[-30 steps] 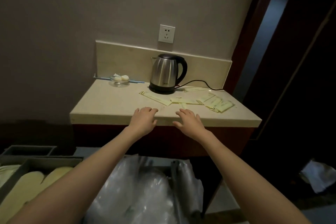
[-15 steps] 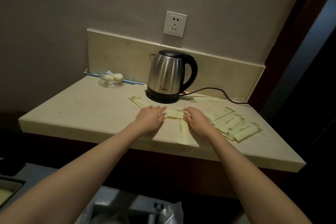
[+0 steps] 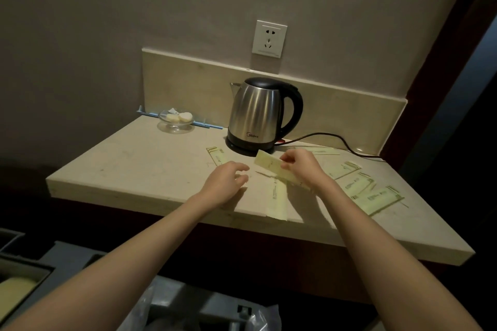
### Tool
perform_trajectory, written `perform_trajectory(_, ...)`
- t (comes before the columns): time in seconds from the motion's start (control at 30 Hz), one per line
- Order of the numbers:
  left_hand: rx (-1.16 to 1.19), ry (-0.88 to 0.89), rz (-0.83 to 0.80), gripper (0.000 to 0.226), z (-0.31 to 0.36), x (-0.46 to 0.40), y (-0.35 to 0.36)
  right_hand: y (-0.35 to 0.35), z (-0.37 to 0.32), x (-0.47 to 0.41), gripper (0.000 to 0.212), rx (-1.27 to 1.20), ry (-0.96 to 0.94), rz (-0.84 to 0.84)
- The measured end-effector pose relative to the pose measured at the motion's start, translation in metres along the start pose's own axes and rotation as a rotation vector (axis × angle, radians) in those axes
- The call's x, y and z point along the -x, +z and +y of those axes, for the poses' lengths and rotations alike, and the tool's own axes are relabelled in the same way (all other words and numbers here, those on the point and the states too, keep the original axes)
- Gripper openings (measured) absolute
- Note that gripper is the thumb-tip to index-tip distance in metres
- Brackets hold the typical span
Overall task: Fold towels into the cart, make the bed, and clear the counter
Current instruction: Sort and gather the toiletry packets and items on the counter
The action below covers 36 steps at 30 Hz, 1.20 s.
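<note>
Several pale yellow paper packets lie scattered on the beige counter (image 3: pixel 134 166) in front of a steel kettle (image 3: pixel 255 113). My right hand (image 3: pixel 302 166) pinches one packet (image 3: pixel 269 165) and holds it lifted just above the counter. My left hand (image 3: pixel 224 183) hovers beside it with fingers loosely spread, holding nothing. Another packet (image 3: pixel 277 199) lies flat between my hands near the front edge. One more packet (image 3: pixel 216 156) lies left of the kettle base, and others (image 3: pixel 376 196) are spread to the right.
A small glass dish (image 3: pixel 176 119) with white pieces stands at the back left. The kettle's black cord (image 3: pixel 336 138) runs right along the backsplash, under a wall socket (image 3: pixel 269 39). Below the counter are the grey cart (image 3: pixel 67 258) and a plastic bag (image 3: pixel 139 314).
I have stepped closer to the counter. My right hand has picked a packet up off the surface, and my left hand has lifted off the packets and drawn slightly back.
</note>
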<state>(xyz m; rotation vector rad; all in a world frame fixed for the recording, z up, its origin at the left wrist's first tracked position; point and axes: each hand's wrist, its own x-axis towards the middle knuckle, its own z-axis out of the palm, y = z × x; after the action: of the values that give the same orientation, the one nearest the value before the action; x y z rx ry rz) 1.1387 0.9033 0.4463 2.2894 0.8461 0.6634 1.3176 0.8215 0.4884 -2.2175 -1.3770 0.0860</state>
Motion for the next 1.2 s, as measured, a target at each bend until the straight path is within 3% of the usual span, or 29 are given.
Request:
perform_trajectory(0.1,0.386,-0.087,0.071,0.039,0.014,0.003,-0.005,-0.017,-0.022,0.0,0.02,-0.075,-0.024,0.035)
perform_trajectory(0.2,0.792,-0.183,0.039,0.044,0.027,0.005,-0.011,-0.022,-0.05,0.0,0.019,-0.282,-0.025,0.023)
perform_trajectory(0.27,0.922,-0.217,0.029,0.037,0.03,0.006,-0.015,-0.016,-0.067,0.003,0.017,-0.433,-0.006,-0.037)
perform_trajectory(0.43,0.815,-0.299,0.236,0.026,0.004,0.004,-0.04,0.015,-0.095,0.003,0.013,-0.686,0.027,-0.058)
perform_trajectory(0.5,0.77,-0.362,0.276,0.028,-0.015,0.004,-0.055,0.033,-0.097,-0.001,0.016,-0.528,0.053,-0.045)
perform_trajectory(0.6,0.747,-0.437,0.273,0.03,-0.04,0.006,-0.068,0.061,-0.097,-0.005,0.037,-0.306,0.127,-0.108)
perform_trajectory(0.8,0.814,-0.555,0.199,0.02,-0.05,0.007,-0.079,0.071,-0.109,-0.014,0.06,-0.136,0.273,-0.213)
perform_trajectory(0.9,0.946,-0.574,0.159,0.029,-0.044,0.012,-0.079,0.067,-0.108,-0.014,0.057,-0.16,0.323,-0.242)
perform_trajectory(1.03,1.049,-0.561,0.127,0.037,-0.04,0.01,-0.072,0.061,-0.1,-0.005,0.036,-0.357,0.372,-0.159)
perform_trajectory(1.2,1.199,-0.546,0.069,0.034,-0.019,0.011,-0.057,0.041,-0.089,0.017,0.024,-0.597,0.299,-0.083)
